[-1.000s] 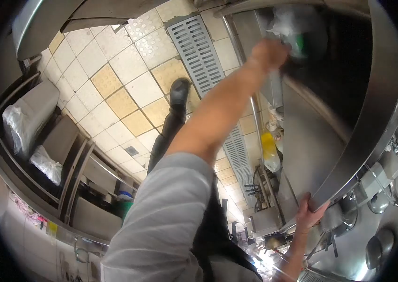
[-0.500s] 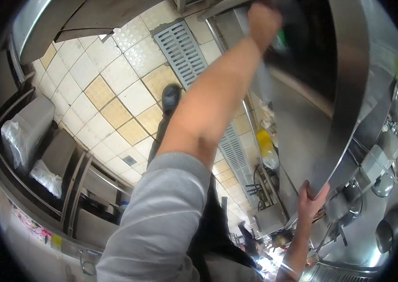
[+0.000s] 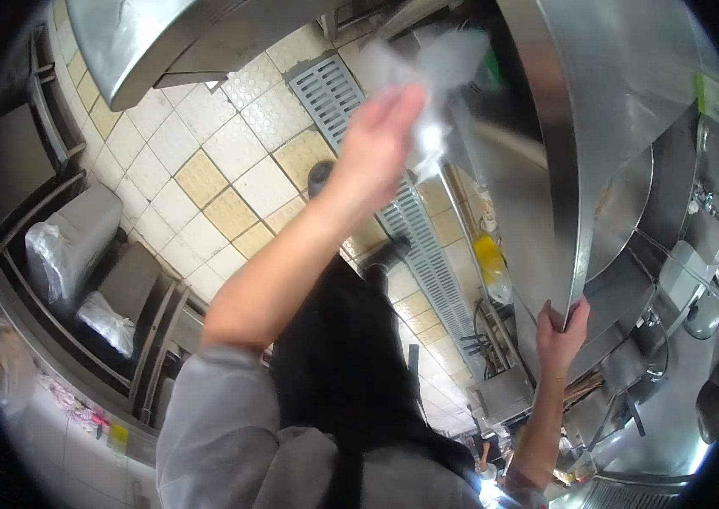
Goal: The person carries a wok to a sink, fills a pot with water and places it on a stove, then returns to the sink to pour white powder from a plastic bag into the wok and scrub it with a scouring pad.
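Observation:
My left hand (image 3: 381, 136) is closed on a crumpled clear plastic bag (image 3: 444, 72), blurred by motion, above the floor drain at upper centre. What is inside the bag, if anything, I cannot make out. My right hand (image 3: 561, 339) grips the lower edge of a large stainless-steel panel (image 3: 580, 110), fingers and thumb on either side of the rim. Left of the panel is a dark opening (image 3: 508, 93), with a green thing (image 3: 493, 66) partly visible in it.
A slotted floor drain (image 3: 427, 246) crosses the tiled floor (image 3: 215, 170). On the left, shelving holds metal containers with plastic-wrapped items (image 3: 109, 322). A yellow-labelled bottle (image 3: 491, 259) stands low beside a rail. A wok (image 3: 623, 204), taps and pans sit at right.
My left hand has come out from the dark opening, moving left and down, and now has the plastic bag. My right hand still holds the panel, whose upper part has shifted left.

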`<action>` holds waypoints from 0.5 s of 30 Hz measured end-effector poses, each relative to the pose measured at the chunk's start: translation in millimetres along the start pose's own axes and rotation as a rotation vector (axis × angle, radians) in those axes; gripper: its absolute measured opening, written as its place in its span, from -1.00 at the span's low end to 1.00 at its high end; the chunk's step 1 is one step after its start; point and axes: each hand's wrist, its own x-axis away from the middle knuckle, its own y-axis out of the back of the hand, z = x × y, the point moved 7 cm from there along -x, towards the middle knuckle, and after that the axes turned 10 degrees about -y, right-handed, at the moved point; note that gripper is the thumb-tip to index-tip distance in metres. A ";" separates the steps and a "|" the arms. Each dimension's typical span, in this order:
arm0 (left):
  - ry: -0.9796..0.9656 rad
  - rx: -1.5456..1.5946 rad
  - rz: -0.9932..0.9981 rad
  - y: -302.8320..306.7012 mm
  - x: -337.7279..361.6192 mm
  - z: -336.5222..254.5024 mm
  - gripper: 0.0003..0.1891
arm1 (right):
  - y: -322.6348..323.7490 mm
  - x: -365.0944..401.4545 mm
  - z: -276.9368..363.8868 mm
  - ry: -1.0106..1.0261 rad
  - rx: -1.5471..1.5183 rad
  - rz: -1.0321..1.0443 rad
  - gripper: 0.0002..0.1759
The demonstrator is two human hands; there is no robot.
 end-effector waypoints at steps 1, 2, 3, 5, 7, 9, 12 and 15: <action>0.019 -0.044 -0.015 16.5 21.7 -11.3 -0.64 | -0.2 0.3 -0.8 -0.008 0.007 0.013 -0.46; 0.058 -0.114 -0.002 39.8 41.1 -13.2 -0.65 | 0.1 0.5 -1.2 -0.014 0.014 0.029 -0.45; 0.095 -0.182 0.013 64.0 59.9 -12.2 -0.65 | 0.3 -0.2 -1.5 -0.018 0.019 0.042 -0.44; 0.196 -0.331 0.018 91.6 99.1 -18.0 -0.63 | -1.7 -2.7 -0.8 0.106 -0.011 0.029 -0.41; 0.183 -0.565 -0.007 106.6 135.7 -28.1 -0.60 | -1.2 -1.9 -2.8 0.058 -0.041 0.039 -0.37; 0.265 -0.592 0.030 92.5 173.1 -41.7 -0.63 | 2.5 -2.2 5.0 0.061 0.001 0.049 -0.38; 0.332 -0.668 0.207 50.2 223.1 -57.6 -0.81 | 18.1 0.2 20.4 0.051 -0.089 0.140 -0.40; 0.397 -0.638 0.392 -11.9 270.6 -65.6 -0.73 | 40.4 18.6 10.3 0.147 -0.515 0.066 -0.39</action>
